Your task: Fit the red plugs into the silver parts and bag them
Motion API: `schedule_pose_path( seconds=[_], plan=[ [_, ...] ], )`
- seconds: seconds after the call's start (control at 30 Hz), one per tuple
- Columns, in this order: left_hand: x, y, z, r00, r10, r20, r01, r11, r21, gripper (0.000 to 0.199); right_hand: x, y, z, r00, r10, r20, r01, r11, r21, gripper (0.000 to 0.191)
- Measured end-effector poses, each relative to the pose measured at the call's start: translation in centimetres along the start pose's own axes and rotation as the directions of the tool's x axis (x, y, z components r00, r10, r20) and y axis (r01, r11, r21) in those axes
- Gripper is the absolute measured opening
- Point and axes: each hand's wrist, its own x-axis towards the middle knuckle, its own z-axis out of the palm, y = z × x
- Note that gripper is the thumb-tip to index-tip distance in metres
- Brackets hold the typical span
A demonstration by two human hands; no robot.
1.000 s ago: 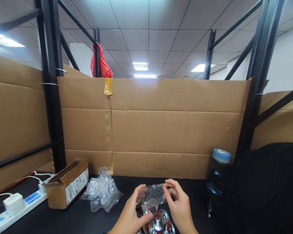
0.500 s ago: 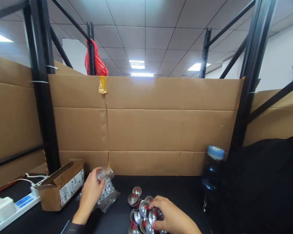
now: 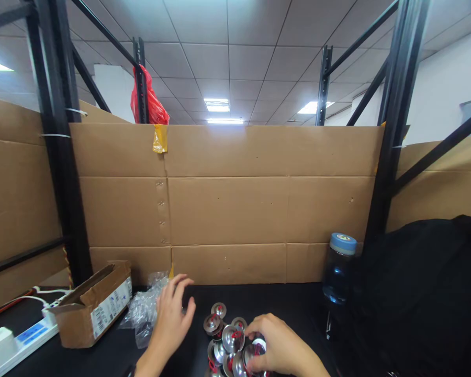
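Note:
A pile of round, shiny silver metal discs (image 3: 233, 339) with red cord-like bits, resembling finger cymbals, lies on the black table. My right hand (image 3: 278, 343) is at the pile's right side, thumb and fingers curled round one of the discs, partly hiding it. My left hand (image 3: 172, 317) is raised left of the pile with fingers apart and nothing in them. Just behind and left of that hand lies a crumpled clear plastic bag (image 3: 143, 310), partly covered by the hand.
An opened cardboard box (image 3: 96, 306) with a white label stands at left, beside a white power strip (image 3: 33, 337) with plugs and cables. A blue-capped bottle (image 3: 336, 275) stands at right next to black fabric (image 3: 427, 298). A cardboard wall (image 3: 227, 209) closes off the back.
My left hand has let go of the clear plastic bag and moved right, toward the discs, its fingers opening. My right hand stays at the pile. The view has shifted slightly.

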Motion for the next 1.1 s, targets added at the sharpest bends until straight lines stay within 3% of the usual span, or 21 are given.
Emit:
schedule_pose_path(
  seconds=[0.13, 0.23, 0.43, 0.53, 0.63, 0.73, 0.87, 1.1],
  plan=[
    [-1.2, 2.8, 0.2, 0.986, 0.124, 0.11, -0.1, 0.974, -0.203, 0.03, 0.0, 1.1, 0.7, 0.996, -0.073, 0.051, 0.074, 0.997, -0.028, 0.045],
    [-1.7, 3.5, 0.2, 0.978, 0.143, 0.152, -0.094, 0.953, -0.288, 0.029, -0.3, 1.0, 0.7, 0.997, -0.068, 0.042, 0.069, 0.997, -0.024, 0.046],
    [-1.3, 4.3, -0.3, 0.967, 0.103, 0.233, 0.003, 0.909, -0.417, 0.019, -0.1, -1.6, -0.6, 0.994, -0.1, -0.053, 0.103, 0.992, 0.067, 0.041],
    [-1.4, 5.8, -0.7, 0.935, 0.142, 0.325, 0.062, 0.837, -0.544, 0.016, 0.4, -2.4, -0.8, 0.983, -0.032, -0.179, 0.074, 0.969, 0.237, 0.048],
    [-2.2, 7.2, -0.2, 0.923, 0.222, 0.314, 0.031, 0.772, -0.635, 0.017, 1.0, -2.6, 0.0, 0.965, -0.031, -0.259, 0.12, 0.935, 0.333, 0.047],
    [-3.2, 7.5, 1.3, 0.915, 0.29, 0.281, -0.034, 0.748, -0.663, 0.018, 1.2, -2.6, 1.2, 0.959, -0.06, -0.276, 0.162, 0.918, 0.361, 0.05],
    [-3.7, 6.7, 2.7, 0.929, 0.254, 0.269, -0.022, 0.764, -0.645, 0.022, 1.3, -2.9, 2.4, 0.966, -0.046, -0.256, 0.161, 0.879, 0.448, 0.055],
    [-2.7, 7.0, 1.2, 0.918, 0.255, 0.304, -0.016, 0.789, -0.614, 0.016, 1.2, -3.6, 2.2, 0.962, -0.044, -0.271, 0.174, 0.86, 0.48, 0.054]
  ],
)
